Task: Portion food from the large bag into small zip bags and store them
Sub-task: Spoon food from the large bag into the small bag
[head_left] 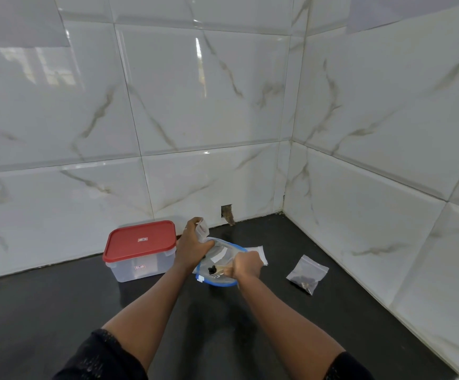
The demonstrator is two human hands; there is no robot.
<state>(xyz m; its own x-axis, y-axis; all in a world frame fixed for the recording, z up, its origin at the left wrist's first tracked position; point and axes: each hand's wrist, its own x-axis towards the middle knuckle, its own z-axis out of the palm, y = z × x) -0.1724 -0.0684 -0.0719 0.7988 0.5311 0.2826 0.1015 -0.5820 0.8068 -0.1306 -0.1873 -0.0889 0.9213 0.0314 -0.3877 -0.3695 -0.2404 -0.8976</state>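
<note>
Two hands meet at the large bag (218, 255) on the dark counter (58, 303). The left hand (194, 242) has its fingers curled around a small zip bag (202, 229), held just above the large bag. The right hand (246, 266) has its fingers clamped on a pale handle (226, 270) that reaches into the large bag, with dark food pieces (212, 269) just beyond the fingers. A filled bag (308, 273) lies well right of the right hand's fingers, and a red-lidded container (140, 250) stands just left of the left hand's fingers.

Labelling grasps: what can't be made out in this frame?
Head view:
- right hand: its back hides what the fingers hold at the large bag.
- dark food: too small to identify.
- small zip bag: mostly covered by left hand.
- container: contents unclear through hazy walls.
</note>
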